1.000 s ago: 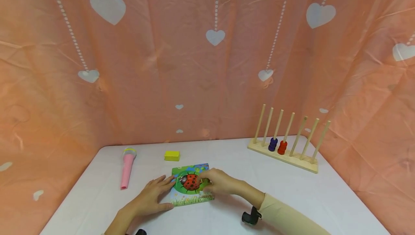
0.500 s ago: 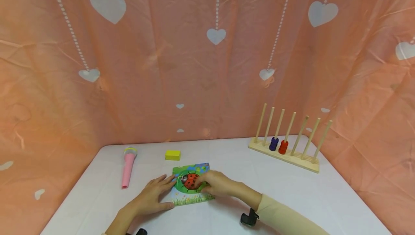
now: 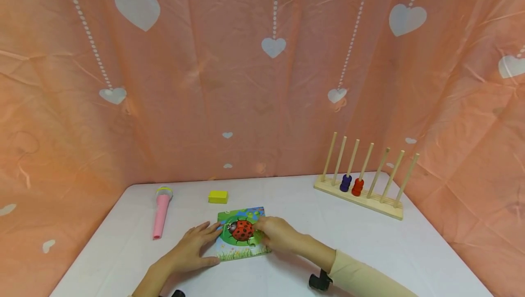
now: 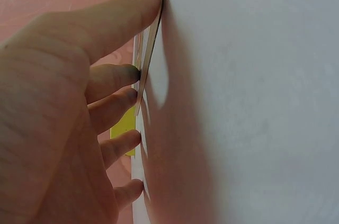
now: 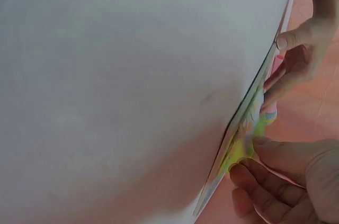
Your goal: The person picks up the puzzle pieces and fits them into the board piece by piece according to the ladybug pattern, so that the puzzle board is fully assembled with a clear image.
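Note:
A square ladybug jigsaw puzzle lies flat on the white table in the head view, with a red spotted beetle on a green ground. My left hand rests at its left side, fingers spread over the left edge and thumb at the near corner. In the left wrist view the thumb touches the board's edge. My right hand is over the puzzle's right side, thumb and fingers pinching a yellow-green puzzle piece close to the board. The fingers hide much of that piece in the head view.
A pink toy microphone lies to the left. Behind the puzzle is a yellow block. A wooden peg rack with purple beads and red beads stands back right. A peach curtain surrounds the table.
My right hand has drawn back slightly to the right over the puzzle, uncovering more of the ladybug. My left hand has stayed at the left edge.

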Demonstrator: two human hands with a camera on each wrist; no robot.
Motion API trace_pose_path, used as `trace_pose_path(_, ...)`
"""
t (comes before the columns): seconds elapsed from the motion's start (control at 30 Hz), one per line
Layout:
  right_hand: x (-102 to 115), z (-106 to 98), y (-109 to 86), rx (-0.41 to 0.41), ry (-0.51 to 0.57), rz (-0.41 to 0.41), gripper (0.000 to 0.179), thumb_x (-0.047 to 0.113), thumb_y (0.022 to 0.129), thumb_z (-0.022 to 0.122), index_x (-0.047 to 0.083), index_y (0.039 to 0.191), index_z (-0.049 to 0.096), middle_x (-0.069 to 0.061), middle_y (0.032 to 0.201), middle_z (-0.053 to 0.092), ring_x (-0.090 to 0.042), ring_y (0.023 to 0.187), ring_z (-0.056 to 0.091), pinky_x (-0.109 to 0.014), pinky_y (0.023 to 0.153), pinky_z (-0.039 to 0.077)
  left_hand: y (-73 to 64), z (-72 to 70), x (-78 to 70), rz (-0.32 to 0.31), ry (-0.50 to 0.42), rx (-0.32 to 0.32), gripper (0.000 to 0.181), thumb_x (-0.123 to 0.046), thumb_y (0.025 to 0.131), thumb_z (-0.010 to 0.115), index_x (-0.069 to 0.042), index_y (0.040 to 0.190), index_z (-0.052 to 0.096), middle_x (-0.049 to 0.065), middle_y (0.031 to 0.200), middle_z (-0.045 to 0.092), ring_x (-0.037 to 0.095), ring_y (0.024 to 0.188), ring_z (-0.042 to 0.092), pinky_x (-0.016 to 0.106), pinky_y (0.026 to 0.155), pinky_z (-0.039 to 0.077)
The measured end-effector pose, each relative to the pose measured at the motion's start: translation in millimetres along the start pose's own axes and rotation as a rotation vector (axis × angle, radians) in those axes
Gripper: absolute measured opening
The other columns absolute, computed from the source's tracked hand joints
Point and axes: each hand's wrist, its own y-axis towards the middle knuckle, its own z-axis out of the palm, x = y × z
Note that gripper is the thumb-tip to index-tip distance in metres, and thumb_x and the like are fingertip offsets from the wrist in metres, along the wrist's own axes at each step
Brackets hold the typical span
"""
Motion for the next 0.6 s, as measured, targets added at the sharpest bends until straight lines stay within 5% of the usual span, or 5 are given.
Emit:
trace_pose_path(0.2,-0.4,4.1,-0.4,0.02,-0.04,-0.035,0.034,0.016,0.076,0.087,0.01,0.107,0.074,0.008,0.086,0.055,0.0,0.074,0.044,-0.015,0.066,0.041,-0.2,1.0,0.8,0.005,-0.002,0.002,0.079,-0.05,0.084,0.074,0.002,0.14,0.054,0.022,0.151,0.044,0.055,0.136,0.034,0.078,0.101,0.024)
trace_pose_path(0.6,2.0,5.4,0.0,0.096,-0.009,-0.013,0.048,0.02,0.076,0.086,0.018,0.12,0.068,0.009,0.112,0.06,-0.005,0.107,0.051,-0.023,0.086,0.042,-0.9,1.2,0.9,0.006,0.003,-0.006,0.079,-0.05,0.084,0.074,0.002,0.14,0.054,0.022,0.151,0.044,0.055,0.136,0.034,0.079,0.1,0.024)
